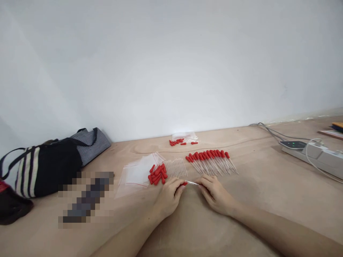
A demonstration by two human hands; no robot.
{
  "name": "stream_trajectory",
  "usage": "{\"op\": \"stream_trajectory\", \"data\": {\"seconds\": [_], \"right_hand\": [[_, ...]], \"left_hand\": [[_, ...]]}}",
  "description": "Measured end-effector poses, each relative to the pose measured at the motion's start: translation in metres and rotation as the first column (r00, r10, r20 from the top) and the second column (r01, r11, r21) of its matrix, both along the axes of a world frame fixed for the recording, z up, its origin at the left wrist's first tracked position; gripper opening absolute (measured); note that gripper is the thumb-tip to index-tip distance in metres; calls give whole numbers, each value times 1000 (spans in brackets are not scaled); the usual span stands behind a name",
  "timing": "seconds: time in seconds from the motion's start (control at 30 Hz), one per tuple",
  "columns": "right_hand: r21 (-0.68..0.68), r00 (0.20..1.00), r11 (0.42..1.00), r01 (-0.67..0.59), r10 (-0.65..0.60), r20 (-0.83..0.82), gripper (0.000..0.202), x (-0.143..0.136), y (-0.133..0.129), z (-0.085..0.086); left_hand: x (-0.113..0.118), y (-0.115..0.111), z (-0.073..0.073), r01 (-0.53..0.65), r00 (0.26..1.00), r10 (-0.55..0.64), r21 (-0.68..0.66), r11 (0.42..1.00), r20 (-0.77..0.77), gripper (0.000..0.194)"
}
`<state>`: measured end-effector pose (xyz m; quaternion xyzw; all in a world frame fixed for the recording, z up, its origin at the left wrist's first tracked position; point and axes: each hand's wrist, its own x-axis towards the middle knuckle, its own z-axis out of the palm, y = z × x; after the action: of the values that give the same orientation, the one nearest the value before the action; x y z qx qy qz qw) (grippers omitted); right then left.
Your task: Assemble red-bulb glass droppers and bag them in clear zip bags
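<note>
My left hand pinches a red rubber bulb at one end of a thin clear glass tube. The tube's other end is between the fingers of my right hand. Just beyond my left hand lie a pile of loose red bulbs and a row of bare clear tubes. Past my right hand, several droppers with red bulbs lie side by side, tips toward me. Clear plastic bags are spread at the left of the pile.
More red bulbs and a small clear bag lie near the wall. Black and striped bags and a blurred dark object are at the left. A white power strip with cables stands at the right.
</note>
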<state>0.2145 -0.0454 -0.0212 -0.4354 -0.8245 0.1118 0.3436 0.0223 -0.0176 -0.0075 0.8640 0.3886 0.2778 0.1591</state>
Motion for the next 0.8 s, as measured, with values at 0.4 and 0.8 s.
{"op": "stream_trajectory", "data": {"seconds": [0.4,0.8], "right_hand": [[-42,1000,999,17,-16,20,18,1,-1,3],[96,992,995,4,-17,127,20,1,2,5]], "left_hand": [[0,-5,9,-14,1000,12,72,997,25,19],[-1,-2,-2,8,1000,-8,226,974,1,15]]}}
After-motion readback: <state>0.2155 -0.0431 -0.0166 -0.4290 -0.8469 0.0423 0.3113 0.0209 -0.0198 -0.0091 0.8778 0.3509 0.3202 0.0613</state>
